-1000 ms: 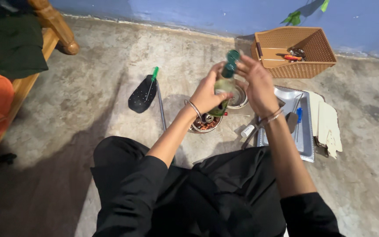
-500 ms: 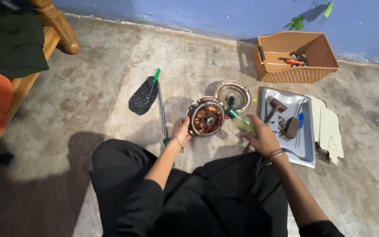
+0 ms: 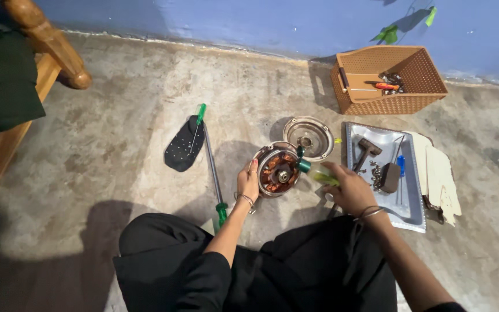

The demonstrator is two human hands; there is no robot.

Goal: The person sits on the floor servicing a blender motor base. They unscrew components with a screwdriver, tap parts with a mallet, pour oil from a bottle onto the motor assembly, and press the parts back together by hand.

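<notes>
I saw the bare grey concrete floor [image 3: 116, 150] carrying everything, with the person seated on it and both hands out in front. Beyond the right hand [image 3: 350, 190], toward the blue wall, stood the brown woven plastic basket [image 3: 399, 101]; just to that hand's outer side lay the shallow silver metal tray [image 3: 411, 205] of small tools. Ahead of both hands sat a round shiny metal cover [image 3: 310, 137]. Well out past the left hand [image 3: 248, 180] lay a flat black perforated pad [image 3: 183, 151] with a green-handled screwdriver [image 3: 198, 118] on it.

The round motor part with copper windings inside a metal ring [image 3: 277, 170] rested on the floor between the two hands. My worry was spillage: the small yellow-green bottle with a dark green nozzle [image 3: 314, 172] was tipped over the windings, and too hard a squeeze could, I judged, flood the coils. The part could also roll if the steadying grip slackened.

The left hand was partly curled, fingers cupping the ring's near edge. The right hand was closed round the bottle's body, its nozzle pointing at the part's hub, touching or just above it; I could not tell which.
</notes>
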